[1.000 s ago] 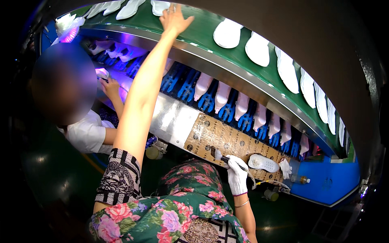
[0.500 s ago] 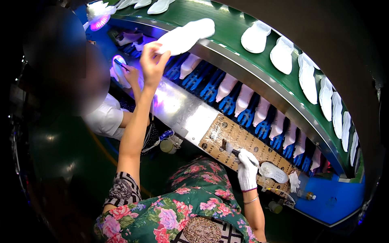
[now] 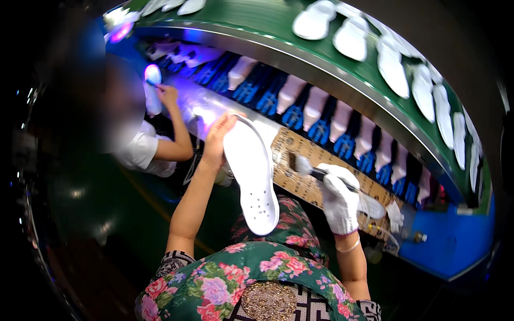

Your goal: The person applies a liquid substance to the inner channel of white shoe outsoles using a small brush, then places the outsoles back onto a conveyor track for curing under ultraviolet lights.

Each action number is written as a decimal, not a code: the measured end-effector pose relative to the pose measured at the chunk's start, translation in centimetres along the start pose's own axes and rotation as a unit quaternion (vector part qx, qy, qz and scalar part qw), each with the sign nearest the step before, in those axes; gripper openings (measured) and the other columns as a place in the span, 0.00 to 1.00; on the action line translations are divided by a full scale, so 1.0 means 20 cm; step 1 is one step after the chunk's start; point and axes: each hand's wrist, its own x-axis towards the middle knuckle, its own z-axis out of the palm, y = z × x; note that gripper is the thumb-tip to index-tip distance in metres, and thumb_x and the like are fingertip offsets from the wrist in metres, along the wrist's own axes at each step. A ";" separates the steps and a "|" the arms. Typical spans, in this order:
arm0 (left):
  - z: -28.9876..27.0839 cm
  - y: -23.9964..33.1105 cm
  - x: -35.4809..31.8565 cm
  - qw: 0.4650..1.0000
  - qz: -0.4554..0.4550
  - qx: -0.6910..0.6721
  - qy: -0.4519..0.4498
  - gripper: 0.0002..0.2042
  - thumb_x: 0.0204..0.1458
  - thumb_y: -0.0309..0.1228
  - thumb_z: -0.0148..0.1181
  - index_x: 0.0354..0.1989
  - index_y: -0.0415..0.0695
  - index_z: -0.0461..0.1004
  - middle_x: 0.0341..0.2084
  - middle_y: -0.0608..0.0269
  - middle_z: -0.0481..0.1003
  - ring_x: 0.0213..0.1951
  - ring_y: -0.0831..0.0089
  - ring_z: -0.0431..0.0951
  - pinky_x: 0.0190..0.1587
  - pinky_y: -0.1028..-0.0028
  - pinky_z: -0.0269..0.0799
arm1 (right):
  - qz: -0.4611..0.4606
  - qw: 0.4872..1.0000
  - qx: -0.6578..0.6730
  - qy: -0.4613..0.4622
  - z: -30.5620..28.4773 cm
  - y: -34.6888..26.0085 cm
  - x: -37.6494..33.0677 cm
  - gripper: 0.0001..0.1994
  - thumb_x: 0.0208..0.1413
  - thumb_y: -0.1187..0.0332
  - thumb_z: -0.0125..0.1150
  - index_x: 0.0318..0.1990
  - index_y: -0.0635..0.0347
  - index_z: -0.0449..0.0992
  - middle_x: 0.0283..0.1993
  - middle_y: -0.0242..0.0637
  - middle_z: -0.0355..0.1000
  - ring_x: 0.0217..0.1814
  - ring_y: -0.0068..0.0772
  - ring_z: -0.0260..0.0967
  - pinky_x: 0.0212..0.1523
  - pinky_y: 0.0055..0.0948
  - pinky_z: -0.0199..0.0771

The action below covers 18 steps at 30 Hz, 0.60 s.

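Observation:
My bare left hand (image 3: 215, 144) grips a white shoe sole (image 3: 250, 171) by its upper left edge. The sole stands nearly upright in front of my lap, with small dark holes dotted over its lower end. In my right hand (image 3: 341, 206), which wears a white knitted glove, is a brush (image 3: 304, 166) with a dark handle and a pale ferrule. Its bristles point left toward the sole, a short way off it. Just behind the glove another white sole (image 3: 372, 207) lies on the cardboard-covered bench (image 3: 292, 144).
Beyond the bench, pink foot-shaped forms (image 3: 316, 107) sit between blue holders. Above them curves a green conveyor belt (image 3: 251, 16) bearing several white soles (image 3: 350, 40). A co-worker's hand (image 3: 168, 95) is at the left under purple light. A small bottle (image 3: 419, 236) lies on the blue surface.
My left hand has drawn the sole down and toward me from beside the belt, turning it more upright. The gloved hand with the brush has risen slightly closer to it.

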 end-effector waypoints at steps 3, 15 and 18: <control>0.18 -0.29 -0.03 0.983 -0.158 -0.067 -0.071 0.16 0.64 0.39 0.52 0.47 0.38 0.73 0.39 0.57 0.79 0.40 0.69 0.81 0.47 0.69 0.78 | 0.009 0.999 -0.037 -0.003 0.01 -0.02 -0.04 0.08 0.52 0.80 0.64 0.40 0.66 0.81 0.43 0.38 0.78 0.44 0.26 0.73 0.46 0.23 0.72; 0.50 -0.63 -0.54 0.775 -0.409 -0.414 -0.246 0.54 0.51 0.78 0.25 0.68 0.38 0.58 0.55 0.37 0.71 0.55 0.40 0.73 0.59 0.47 0.67 | -0.048 0.981 -0.187 -0.031 -0.12 -0.09 -0.12 0.11 0.52 0.77 0.69 0.44 0.63 0.80 0.38 0.31 0.78 0.34 0.16 0.73 0.32 0.16 0.74; 0.56 -0.56 -0.50 0.817 -0.380 -0.366 -0.234 0.54 0.49 0.79 0.24 0.64 0.38 0.63 0.51 0.42 0.74 0.48 0.40 0.77 0.54 0.48 0.72 | -0.026 0.969 -0.245 -0.004 -0.06 -0.15 -0.14 0.10 0.47 0.80 0.69 0.40 0.67 0.82 0.40 0.38 0.79 0.42 0.28 0.76 0.45 0.25 0.75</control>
